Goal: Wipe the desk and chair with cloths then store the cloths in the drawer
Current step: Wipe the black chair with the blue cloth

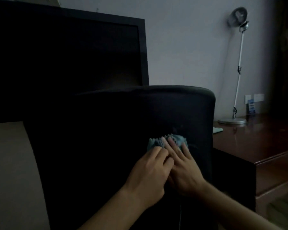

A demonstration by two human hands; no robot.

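A dark fabric chair back (123, 123) fills the middle of the dim view. A crumpled light blue cloth (176, 138) lies against it, right of centre. My right hand (181, 165) lies flat on the cloth, fingers straight, pressing it to the chair. My left hand (150, 170) sits just beside it with fingers curled over the cloth's left edge, which bunches under the fingertips. The reddish wooden desk (256, 140) stands behind the chair at the right.
A silver desk lamp (238, 67) stands on the desk near the wall, with a small blue-and-white item (251, 107) by the wall sockets. A pale object (217, 129) lies on the desk. A dark framed panel (83, 52) stands behind the chair. Pale floor (10, 171) shows at the left.
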